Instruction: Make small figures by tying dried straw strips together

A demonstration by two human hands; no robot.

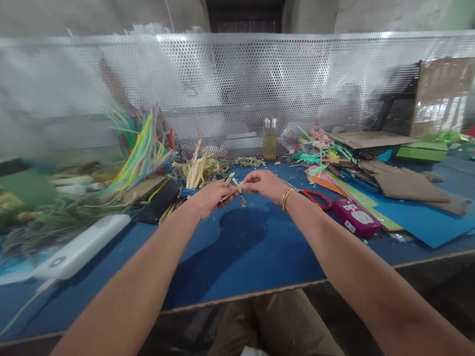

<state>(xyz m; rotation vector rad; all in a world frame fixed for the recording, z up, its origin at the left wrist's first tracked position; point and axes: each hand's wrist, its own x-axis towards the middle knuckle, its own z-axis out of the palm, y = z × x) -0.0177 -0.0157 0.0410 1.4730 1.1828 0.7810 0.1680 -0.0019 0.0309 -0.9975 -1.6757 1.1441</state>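
Note:
Above the blue table (pixel 244 270), both my hands meet at a small piece of dried husk or straw (pixel 240 189) that looks tied or folded at its middle. My left hand (pixel 213 197) is closed on its left side, with pale ends poking out past the fingers. From the right, my right hand (pixel 263 184) pinches the piece between thumb and fingertips; a gold bracelet is on that wrist. One short strip hangs down below the fingers. A bundle of dried husks (pixel 200 170) lies just behind my left hand. Scissors with red handles (pixel 317 198) lie right of my right wrist.
A white power strip (pixel 85 245) and colourful straw-like strips (pixel 138 152) are at left. A glass bottle (pixel 269 139) stands behind my hands. To the right lie a purple device (pixel 356 217), blue paper (pixel 439 221) and cardboard pieces (pixel 408 179). A perforated metal panel (pixel 198 88) backs the table.

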